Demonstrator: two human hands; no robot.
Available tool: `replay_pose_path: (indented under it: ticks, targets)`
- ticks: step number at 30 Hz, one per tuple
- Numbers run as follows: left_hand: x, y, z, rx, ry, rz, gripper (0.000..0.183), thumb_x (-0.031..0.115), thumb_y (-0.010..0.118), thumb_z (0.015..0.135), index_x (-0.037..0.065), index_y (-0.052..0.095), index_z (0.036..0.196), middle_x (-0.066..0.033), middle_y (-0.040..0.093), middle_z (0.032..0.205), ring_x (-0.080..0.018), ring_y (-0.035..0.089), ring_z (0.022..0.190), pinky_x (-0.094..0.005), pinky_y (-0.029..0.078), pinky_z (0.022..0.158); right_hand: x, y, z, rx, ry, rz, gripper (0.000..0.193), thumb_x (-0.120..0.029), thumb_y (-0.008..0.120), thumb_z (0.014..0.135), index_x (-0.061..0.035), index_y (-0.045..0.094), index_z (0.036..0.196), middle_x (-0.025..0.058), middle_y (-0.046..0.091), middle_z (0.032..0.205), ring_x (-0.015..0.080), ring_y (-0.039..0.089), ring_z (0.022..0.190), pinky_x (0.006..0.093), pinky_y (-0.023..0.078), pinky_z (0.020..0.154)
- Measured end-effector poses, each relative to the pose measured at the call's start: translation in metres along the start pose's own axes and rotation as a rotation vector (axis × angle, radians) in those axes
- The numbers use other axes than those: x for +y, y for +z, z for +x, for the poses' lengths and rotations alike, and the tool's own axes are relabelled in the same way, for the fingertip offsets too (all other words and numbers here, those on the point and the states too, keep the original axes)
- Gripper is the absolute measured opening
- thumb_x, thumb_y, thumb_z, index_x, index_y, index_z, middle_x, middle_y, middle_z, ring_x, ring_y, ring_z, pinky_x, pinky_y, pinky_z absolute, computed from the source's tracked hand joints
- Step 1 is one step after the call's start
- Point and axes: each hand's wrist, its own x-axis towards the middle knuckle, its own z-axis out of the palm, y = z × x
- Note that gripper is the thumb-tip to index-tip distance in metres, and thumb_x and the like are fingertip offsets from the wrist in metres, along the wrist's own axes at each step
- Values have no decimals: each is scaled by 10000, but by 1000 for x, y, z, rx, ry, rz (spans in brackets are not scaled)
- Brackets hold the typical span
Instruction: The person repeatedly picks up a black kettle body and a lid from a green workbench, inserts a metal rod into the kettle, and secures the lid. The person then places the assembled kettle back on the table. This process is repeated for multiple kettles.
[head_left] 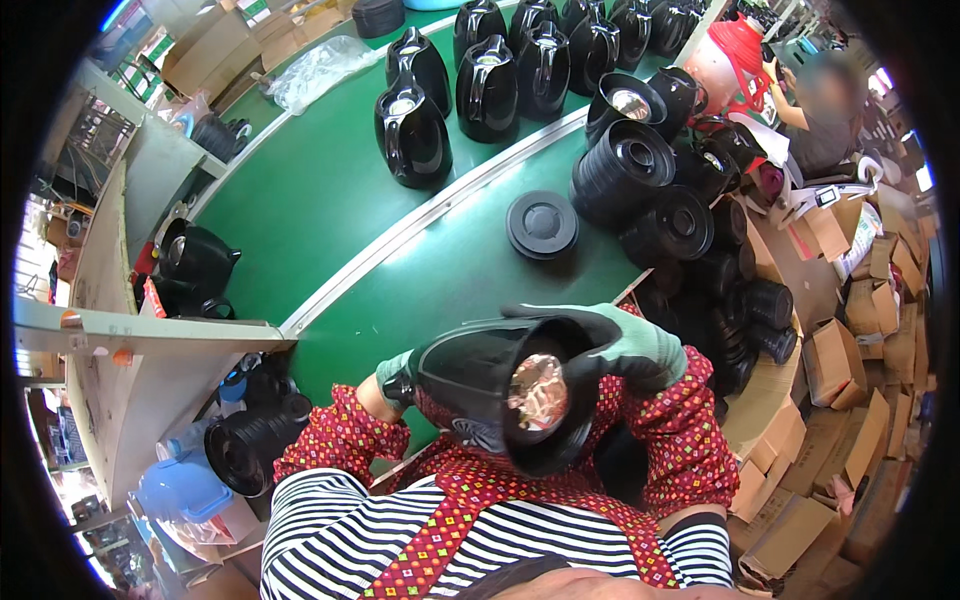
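In front of my chest a glossy black jug [465, 375] lies tilted on its side, its wide round opening turned to the right. A shiny silvery liner [538, 392] shows inside it. My left hand [396, 378], in a green glove, holds the narrow end and is mostly hidden by the jug. My right hand [635, 345], in a green and black glove, grips the rim of the opening, fingers along its upper side. A flat black round base [542, 225] rests on the green table [400, 290] beyond my hands.
Several upright black jugs [488, 90] stand at the back. Stacks of black round parts [625, 170] crowd the right, beside cardboard boxes [835, 360]. A metal strip [440, 203] crosses the table. Another person [828, 110] sits at the far right. A blue bin [185, 495] stands lower left.
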Motion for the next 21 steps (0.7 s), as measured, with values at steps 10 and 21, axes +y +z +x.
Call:
replay_pose_path:
  ticks: [10, 21]
  targets:
    - [17, -8, -38, 352, 276, -166, 669, 380, 664, 1050, 34, 444, 1579, -164, 569, 1511, -273, 579, 1327, -424, 487, 1107, 75, -108, 126, 754, 175, -1662, 945, -728, 728, 831, -349, 407, 1634, 287, 307, 1665, 540, 306, 1493, 628, 241, 1223]
    - [10, -22, -30, 334, 239, 152, 531, 198, 483, 1135, -10, 373, 1612, -183, 477, 1615, -292, 531, 1440, -448, 486, 1189, 58, -48, 63, 853, -420, -1090, 869, -586, 700, 924, -172, 425, 1636, 291, 401, 1594, 494, 400, 1409, 579, 305, 1199]
